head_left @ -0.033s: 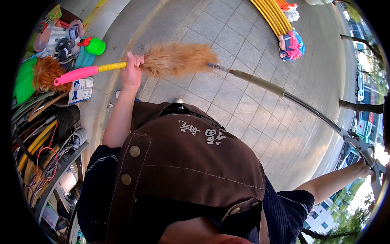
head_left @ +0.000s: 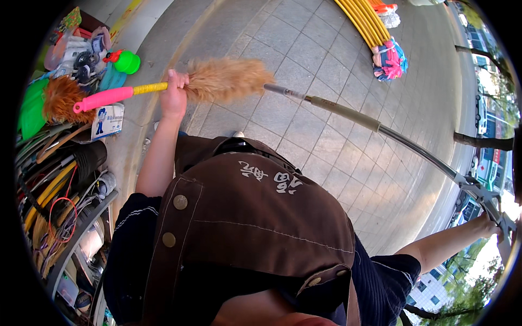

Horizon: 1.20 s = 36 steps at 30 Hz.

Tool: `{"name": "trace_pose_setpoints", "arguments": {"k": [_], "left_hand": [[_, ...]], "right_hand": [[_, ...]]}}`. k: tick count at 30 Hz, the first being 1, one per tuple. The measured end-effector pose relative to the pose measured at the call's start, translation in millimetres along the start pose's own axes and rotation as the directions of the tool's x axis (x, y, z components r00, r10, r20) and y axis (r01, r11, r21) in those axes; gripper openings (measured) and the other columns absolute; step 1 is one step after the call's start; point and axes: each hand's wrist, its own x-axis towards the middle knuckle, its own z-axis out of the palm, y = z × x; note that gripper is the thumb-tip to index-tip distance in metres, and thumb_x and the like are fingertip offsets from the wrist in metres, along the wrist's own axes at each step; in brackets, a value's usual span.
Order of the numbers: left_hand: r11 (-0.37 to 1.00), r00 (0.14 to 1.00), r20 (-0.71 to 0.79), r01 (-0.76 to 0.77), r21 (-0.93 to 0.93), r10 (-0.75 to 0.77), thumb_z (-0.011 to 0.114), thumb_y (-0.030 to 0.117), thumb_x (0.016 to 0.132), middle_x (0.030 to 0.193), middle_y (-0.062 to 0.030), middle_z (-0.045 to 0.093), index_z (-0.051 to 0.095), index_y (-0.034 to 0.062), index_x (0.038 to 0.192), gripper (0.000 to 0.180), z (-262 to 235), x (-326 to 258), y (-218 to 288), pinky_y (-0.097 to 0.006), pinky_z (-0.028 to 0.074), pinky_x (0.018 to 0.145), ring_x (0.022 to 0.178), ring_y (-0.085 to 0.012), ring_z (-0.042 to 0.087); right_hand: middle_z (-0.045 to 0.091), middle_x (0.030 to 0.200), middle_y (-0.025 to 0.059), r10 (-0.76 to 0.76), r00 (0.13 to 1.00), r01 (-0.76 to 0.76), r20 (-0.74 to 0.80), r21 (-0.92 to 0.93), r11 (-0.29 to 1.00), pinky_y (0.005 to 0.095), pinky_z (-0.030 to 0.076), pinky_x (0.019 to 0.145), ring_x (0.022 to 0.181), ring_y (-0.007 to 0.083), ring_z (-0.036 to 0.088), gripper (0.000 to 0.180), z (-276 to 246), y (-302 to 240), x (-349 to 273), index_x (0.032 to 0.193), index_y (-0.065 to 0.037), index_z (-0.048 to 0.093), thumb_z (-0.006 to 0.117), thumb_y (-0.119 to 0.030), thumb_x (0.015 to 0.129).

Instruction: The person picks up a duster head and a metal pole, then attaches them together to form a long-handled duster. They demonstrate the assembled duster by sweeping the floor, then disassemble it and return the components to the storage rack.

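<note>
1. While the left hand point(head_left: 174, 98) is clamped round the duster point(head_left: 228, 80) where its yellow shaft point(head_left: 150, 88) meets the tan fluff, the fluffy head lies to the right of the fingers and the pink handle point(head_left: 107, 99) to their left
2. The duster is held out nearly level above the grey paving point(head_left: 321, 136), and its handle end passes in front of a brown fluffy bundle point(head_left: 65, 96) among the goods at the left
3. Far out at the right rim, the right hand point(head_left: 485, 224) is at the grey metal brackets point(head_left: 481, 194); its fingers are too hidden to tell whether they are clamped or apart
4. From those brackets a metal pole point(head_left: 348, 116) with an olive sleeve slants up toward the duster, its tip at the fluff's right end; whether the two touch I cannot tell
5. Counted near the hands: one duster, one pole, one brown fluffy bundle, one bright green bottle point(head_left: 128, 62) with a red top, and one printed card point(head_left: 110, 120)
6. Several yellow rods point(head_left: 365, 23) lie too close together to count, ending at one pink-and-blue bundle point(head_left: 390, 61)
7. On the brown apron point(head_left: 261, 217) sit two round studs point(head_left: 180, 202) at the left and two smaller ones at the right
</note>
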Motion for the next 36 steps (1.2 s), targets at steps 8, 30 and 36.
{"name": "trace_pose_setpoints", "arguments": {"k": [8,30,36], "left_hand": [[0.970,0.992,0.055,-0.102,-0.220,0.117,0.041,0.040,0.094,0.061,-0.0002,0.032,0.032,0.0127,0.062,0.043,49,-5,74,-0.036,0.035,0.085,0.066,-0.0166,0.037],[0.974,0.928,-0.332,-0.209,-0.086,0.170,0.053,0.023,0.091,0.060,0.0021,0.032,0.037,0.0110,0.068,0.031,-74,46,48,-0.030,0.038,0.066,0.057,-0.0116,0.034],[0.929,0.913,-0.290,-0.338,-0.149,0.286,0.051,0.029,0.091,0.060,0.0013,0.032,0.036,0.0114,0.067,0.034,-56,62,93,-0.035,0.038,0.072,0.060,-0.0145,0.036]], "right_hand": [[0.054,0.104,0.0216,-0.021,0.951,-0.053,-0.310,-0.229,0.972,0.0553,0.051,0.065,0.086,0.0370,0.057,0.059,20,-2,-52,0.113,0.009,0.043,0.041,-0.045,0.089],[0.050,0.118,0.0202,0.122,0.981,-0.115,-0.150,0.052,0.992,0.0631,0.049,0.079,0.101,0.0390,0.053,0.037,-75,18,10,0.117,0.003,0.037,0.040,-0.024,0.092],[0.051,0.110,0.0227,-0.095,0.971,0.053,-0.221,-0.186,0.981,0.0617,0.052,0.072,0.094,0.0394,0.057,0.040,-87,26,15,0.115,0.006,0.036,0.051,-0.016,0.087]]}}
